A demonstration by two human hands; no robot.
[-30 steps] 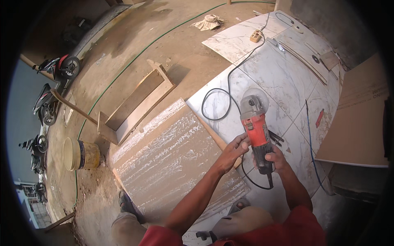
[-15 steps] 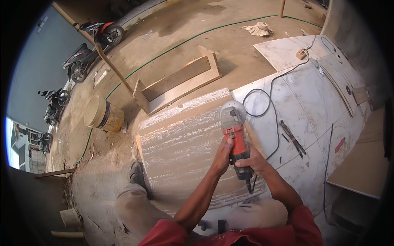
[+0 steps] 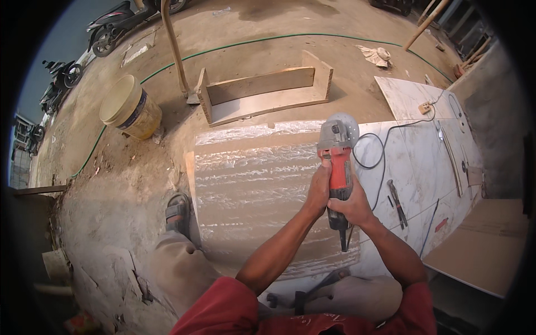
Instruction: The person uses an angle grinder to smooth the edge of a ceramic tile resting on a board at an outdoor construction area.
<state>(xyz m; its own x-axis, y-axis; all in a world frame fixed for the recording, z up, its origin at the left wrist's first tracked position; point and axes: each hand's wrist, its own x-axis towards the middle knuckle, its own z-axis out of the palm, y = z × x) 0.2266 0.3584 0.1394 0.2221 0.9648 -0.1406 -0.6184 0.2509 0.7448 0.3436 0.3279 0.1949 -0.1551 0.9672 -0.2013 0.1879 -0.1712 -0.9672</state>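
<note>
Angle grinder (image 3: 339, 173): held between both hands, over the right part of the brown slab (image 3: 245, 212); its disc (image 3: 352, 128) sits ahead of your fingers (image 3: 325, 174), its tail behind them. Your left hand (image 3: 318, 188) lies along the red body's left side, thumb pointing toward the head. Your right hand (image 3: 357, 206) grasps the black rear part, thumb across its top. Undersides hidden; cannot tell whether the disc spins.

Handling (judgement): you do best with a firm two-handed grasp, left thumb well back from the disc, and the black cord (image 3: 384, 149), looped right of your fingers, clear of it.

Surface: slab below and left of your fingers, streaked with ridged white material. Dusty white tiles (image 3: 393, 159) to their right, bearing pliers (image 3: 397, 204).

Room: open dirt yard. Wooden frame (image 3: 262, 84) ahead-left of your fingers; yellowed bucket (image 3: 148, 120) farther left; green hose (image 3: 268, 37) running beyond both; motorbike (image 3: 120, 25) far ahead-left; crumpled cloth (image 3: 375, 56) ahead-right.
</note>
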